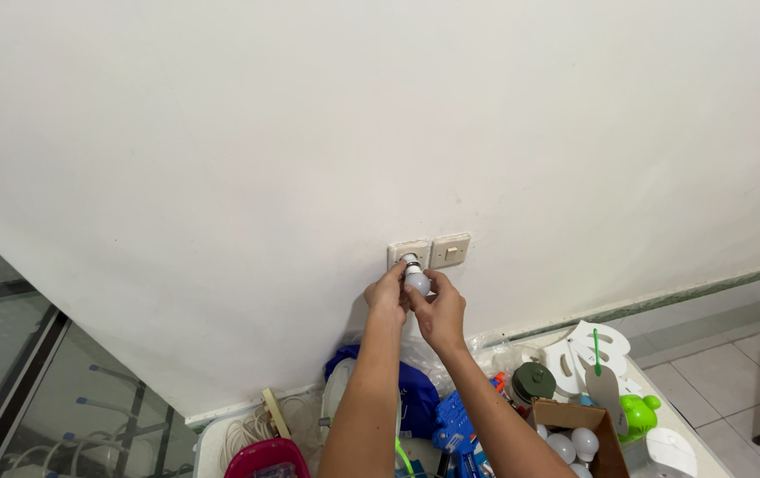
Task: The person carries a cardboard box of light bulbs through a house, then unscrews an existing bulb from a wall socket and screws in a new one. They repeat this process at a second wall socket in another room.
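I cannot see the socket (408, 254) contacts behind the bulb (417, 281). My left hand (387, 296) and right hand (441, 310) both close fingertips on it.

bulb (417, 281) in wall socket (408, 254), switch (451, 250) just right
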